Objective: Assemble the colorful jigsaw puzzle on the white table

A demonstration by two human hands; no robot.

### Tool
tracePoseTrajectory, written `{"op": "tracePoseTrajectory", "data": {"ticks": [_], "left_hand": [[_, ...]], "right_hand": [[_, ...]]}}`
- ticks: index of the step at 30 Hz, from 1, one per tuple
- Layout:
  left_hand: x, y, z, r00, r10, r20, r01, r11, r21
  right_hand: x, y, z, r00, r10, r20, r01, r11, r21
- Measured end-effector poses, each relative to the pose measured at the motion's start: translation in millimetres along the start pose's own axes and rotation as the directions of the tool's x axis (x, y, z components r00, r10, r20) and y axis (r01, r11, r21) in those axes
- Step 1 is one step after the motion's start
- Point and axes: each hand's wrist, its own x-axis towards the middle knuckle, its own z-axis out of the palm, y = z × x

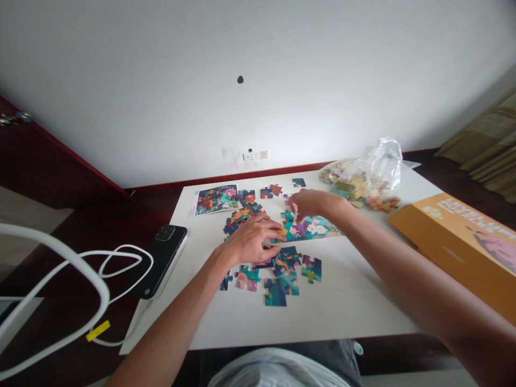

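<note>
White tabletop (330,317) under a plain wall (322,80) carries a jigsaw puzzle (286,274), part loose pieces and part joined section (310,229), which shows a white rabbit among teal and purple shapes. The section lies just below the right hand (312,204) and runs to the right from the fingertips of the left hand (249,242).

The left hand is mostly open, resting palm-down over the pieces, its fingers (271,231) spread and lightly curved, with no clear grip. The right hand is bunched, its fingers (296,201) curled down onto the section's upper edge; whether they have hold of a piece, I cannot tell.

Nearer the body, below both hands, a loose group of pieces lies on the bare white surface. Beyond the left hand sits a smaller heap, and past that a picture card (213,200) of the finished scene. A few stray pieces lie beyond the right hand toward the far edge.

Left of the left hand rests a black phone (161,259), face down, beside a white cable (124,263) off the tabletop. Right of the right hand, a clear plastic bag (373,180) holds more pieces, and an orange box (455,242) lies nearer.
</note>
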Motion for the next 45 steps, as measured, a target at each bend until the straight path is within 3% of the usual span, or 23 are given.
{"op": "tracePoseTrajectory", "data": {"ticks": [15, 19, 21, 24, 29, 39, 45], "left_hand": [[0.9, -1.5, 2.9, 1.0, 0.008, -0.02, -0.009, 1.0, -0.021], [-0.6, -10.8, 0.7, 0.991, 0.001, -0.131, -0.003, 1.0, -0.015], [-3.7, -21.1, -3.4, 0.964, -0.077, -0.255, 0.082, 0.997, 0.009], [-11.9, -42.5, -11.5, 0.882, -0.213, -0.421, 0.256, 0.965, 0.05], [-26.1, -72.3, -20.2, 0.788, -0.318, -0.527, 0.419, 0.904, 0.081], [-25.0, -66.3, -21.5, 0.793, -0.407, -0.454, 0.49, 0.868, 0.077], [-25.1, -51.9, -41.2, 0.746, -0.519, -0.417, 0.61, 0.783, 0.118]], "right_hand": [[-2.0, -3.0, -2.5, 0.999, 0.016, 0.03, -0.015, 1.0, -0.023], [-2.4, -3.8, -4.2, 0.998, 0.021, 0.065, -0.019, 0.999, -0.034], [-2.8, -4.2, -4.9, 0.997, 0.02, 0.072, -0.017, 0.999, -0.041], [-2.5, -3.6, -4.8, 0.997, 0.014, 0.073, -0.011, 0.999, -0.05], [-0.4, -0.8, -3.3, 0.997, 0.015, 0.076, -0.013, 1.0, -0.019], [4.0, -1.3, 0.4, 0.998, 0.036, 0.056, -0.033, 0.998, -0.055], [4.1, 0.2, -0.7, 0.998, 0.036, 0.057, -0.032, 0.998, -0.062]]}}
